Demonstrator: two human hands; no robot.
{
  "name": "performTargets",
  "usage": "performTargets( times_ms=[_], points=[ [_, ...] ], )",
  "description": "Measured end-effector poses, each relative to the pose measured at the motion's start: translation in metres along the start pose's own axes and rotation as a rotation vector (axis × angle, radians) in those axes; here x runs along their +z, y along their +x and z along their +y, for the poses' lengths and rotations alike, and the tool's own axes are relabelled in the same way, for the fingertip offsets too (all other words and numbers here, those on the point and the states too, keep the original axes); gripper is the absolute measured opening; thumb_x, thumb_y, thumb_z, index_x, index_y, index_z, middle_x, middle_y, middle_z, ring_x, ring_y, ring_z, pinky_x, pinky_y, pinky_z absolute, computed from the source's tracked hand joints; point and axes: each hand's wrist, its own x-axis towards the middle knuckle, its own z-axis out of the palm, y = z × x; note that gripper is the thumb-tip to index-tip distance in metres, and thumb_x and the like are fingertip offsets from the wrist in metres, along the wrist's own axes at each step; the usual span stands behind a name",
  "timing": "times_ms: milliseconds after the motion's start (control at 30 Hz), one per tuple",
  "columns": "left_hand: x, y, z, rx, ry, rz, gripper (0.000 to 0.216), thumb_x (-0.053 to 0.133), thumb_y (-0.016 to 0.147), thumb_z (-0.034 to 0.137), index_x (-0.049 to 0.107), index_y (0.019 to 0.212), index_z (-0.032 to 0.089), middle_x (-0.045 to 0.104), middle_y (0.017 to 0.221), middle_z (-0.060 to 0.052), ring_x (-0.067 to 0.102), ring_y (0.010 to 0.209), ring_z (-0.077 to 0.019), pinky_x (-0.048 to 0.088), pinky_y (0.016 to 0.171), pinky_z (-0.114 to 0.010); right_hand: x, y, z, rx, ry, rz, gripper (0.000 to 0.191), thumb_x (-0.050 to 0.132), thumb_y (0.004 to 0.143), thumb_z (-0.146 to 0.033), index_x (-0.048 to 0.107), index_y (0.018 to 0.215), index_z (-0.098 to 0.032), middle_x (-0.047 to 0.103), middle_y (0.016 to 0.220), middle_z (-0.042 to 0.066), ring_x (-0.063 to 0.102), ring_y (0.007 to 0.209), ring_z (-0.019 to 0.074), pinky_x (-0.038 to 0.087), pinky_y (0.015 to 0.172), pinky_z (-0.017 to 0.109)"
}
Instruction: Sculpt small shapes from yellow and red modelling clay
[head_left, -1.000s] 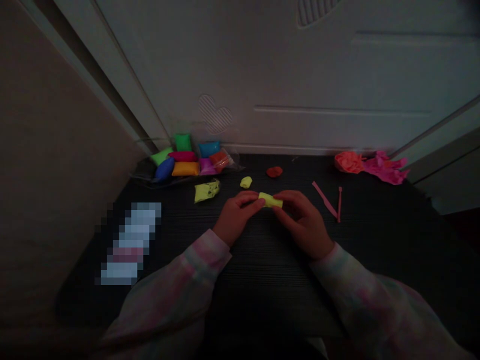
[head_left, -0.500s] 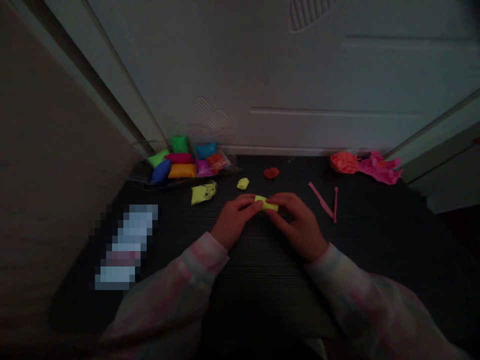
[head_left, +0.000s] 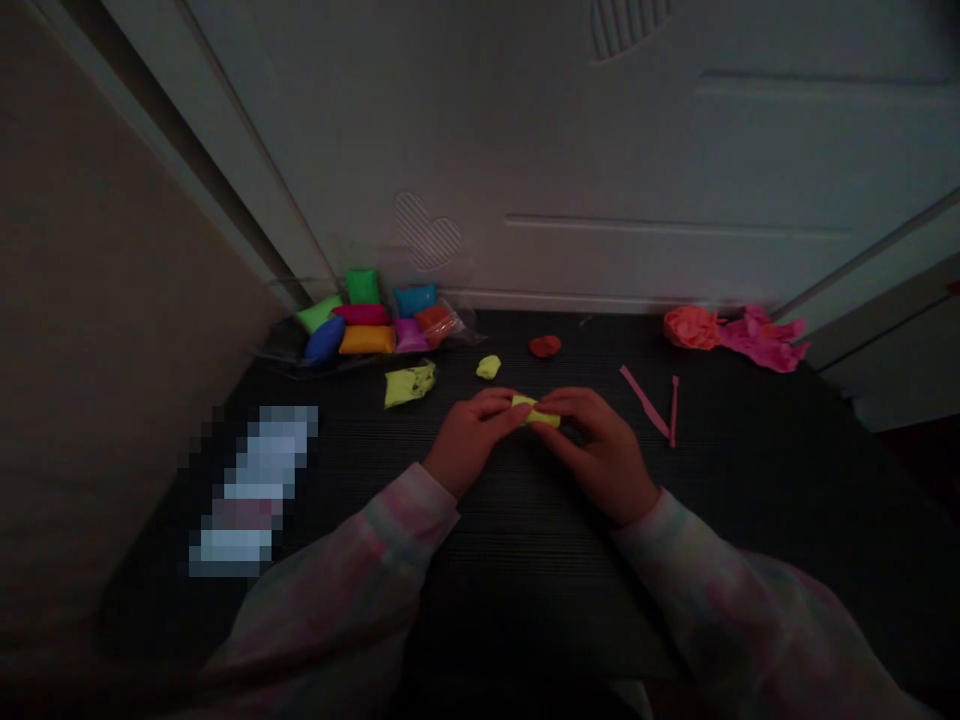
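Both hands meet over the dark floor mat (head_left: 525, 560) in dim light. My left hand (head_left: 472, 440) and my right hand (head_left: 600, 450) each pinch one end of a small yellow clay piece (head_left: 536, 412), fingers closed on it. A smaller yellow clay lump (head_left: 488, 367) lies just beyond the hands. An empty yellow wrapper (head_left: 409, 384) lies to its left, and a red clay lump (head_left: 545, 346) sits further back. Pastel sleeves cover both forearms.
A clear bag of coloured clay packets (head_left: 371, 320) rests at the back left against the white door (head_left: 600, 150). Two pink modelling tools (head_left: 656, 405) lie right of the hands. Orange and pink crumpled wrappers (head_left: 735, 332) sit at the back right. A blurred-out object (head_left: 251, 490) lies left.
The yellow clay piece looks shorter and more squeezed between the fingers than a second ago. The hands have stayed in the same spot.
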Motion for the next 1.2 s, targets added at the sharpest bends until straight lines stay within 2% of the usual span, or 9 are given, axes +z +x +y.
performTargets(
  times_ms=[367, 567, 667, 733, 833, 900, 1033, 1200],
  points=[
    [0.0006, 0.001, -0.0035, -0.013, -0.058, 0.024, 0.011, 0.061, 0.065, 0.025, 0.068, 0.069, 0.018, 0.059, 0.091, -0.003, 0.052, 0.091, -0.0156, 0.035, 0.09, -0.034, 0.0008, -0.0005, 0.0012, 0.008, 0.006, 0.011, 0.012, 0.057, 0.073, -0.023, 0.059, 0.085, -0.023, 0.056, 0.088, 0.003, 0.054, 0.085, 0.0154, 0.045, 0.077, 0.035],
    [0.0, 0.0005, -0.0027, -0.009, -0.079, -0.005, 0.011, 0.061, 0.065, 0.026, 0.068, 0.069, 0.019, 0.06, 0.091, -0.002, 0.053, 0.092, -0.0153, 0.035, 0.091, -0.033, 0.0002, -0.0005, 0.0011, 0.008, 0.02, 0.003, 0.013, 0.057, 0.073, -0.024, 0.059, 0.086, -0.024, 0.057, 0.087, 0.003, 0.054, 0.085, 0.0154, 0.046, 0.076, 0.034],
    [0.0002, 0.0001, -0.0025, 0.012, -0.034, -0.006, 0.01, 0.06, 0.066, 0.026, 0.067, 0.067, 0.018, 0.06, 0.09, -0.002, 0.053, 0.092, -0.0156, 0.036, 0.09, -0.034, 0.0001, -0.0003, 0.0013, 0.019, 0.033, 0.01, 0.011, 0.057, 0.073, -0.024, 0.06, 0.084, -0.025, 0.058, 0.087, 0.002, 0.054, 0.085, 0.0156, 0.046, 0.076, 0.035],
    [-0.0004, 0.0, -0.0027, 0.03, 0.027, 0.036, 0.012, 0.061, 0.065, 0.028, 0.066, 0.071, 0.018, 0.06, 0.088, -0.002, 0.054, 0.088, -0.0156, 0.039, 0.086, -0.034, 0.0, 0.0001, 0.0017, 0.04, 0.041, 0.018, 0.01, 0.057, 0.073, -0.024, 0.06, 0.083, -0.024, 0.058, 0.087, 0.003, 0.054, 0.084, 0.0158, 0.046, 0.075, 0.035],
    [-0.0028, -0.0002, -0.0024, 0.12, 0.124, 0.099, 0.025, 0.064, 0.063, 0.03, 0.062, 0.086, 0.019, 0.058, 0.093, -0.003, 0.055, 0.084, -0.0157, 0.043, 0.075, -0.032, -0.0002, 0.0007, 0.0029, 0.068, 0.063, 0.04, 0.01, 0.058, 0.072, -0.024, 0.06, 0.082, -0.024, 0.057, 0.088, 0.003, 0.054, 0.085, 0.0157, 0.046, 0.074, 0.034],
    [-0.005, -0.0007, -0.0014, 0.227, 0.225, 0.076, 0.029, 0.064, 0.064, 0.029, 0.061, 0.091, 0.022, 0.055, 0.102, -0.004, 0.053, 0.091, -0.0168, 0.043, 0.077, -0.032, -0.0004, 0.0009, 0.0038, 0.07, 0.084, 0.047, 0.011, 0.058, 0.072, -0.024, 0.06, 0.083, -0.024, 0.056, 0.089, 0.003, 0.054, 0.085, 0.0154, 0.046, 0.075, 0.034],
    [-0.008, -0.0022, 0.0008, 0.433, 0.49, 0.086, 0.019, 0.062, 0.067, 0.024, 0.064, 0.086, 0.024, 0.052, 0.107, -0.004, 0.046, 0.102, -0.0195, 0.035, 0.089, -0.039, -0.0009, 0.0008, 0.004, 0.072, 0.093, 0.02, 0.011, 0.058, 0.073, -0.025, 0.059, 0.084, -0.023, 0.056, 0.088, 0.003, 0.054, 0.085, 0.0153, 0.046, 0.075, 0.034],
    [-0.0084, -0.0033, 0.0007, 0.581, 0.644, 0.126, 0.018, 0.061, 0.068, 0.023, 0.065, 0.085, 0.026, 0.051, 0.109, -0.005, 0.041, 0.106, -0.0216, 0.041, 0.081, -0.037, -0.0013, 0.0011, 0.0031, 0.06, 0.069, 0.002, 0.011, 0.057, 0.073, -0.023, 0.059, 0.083, -0.024, 0.057, 0.087, 0.003, 0.054, 0.085, 0.0159, 0.045, 0.076, 0.035]
  ],
)
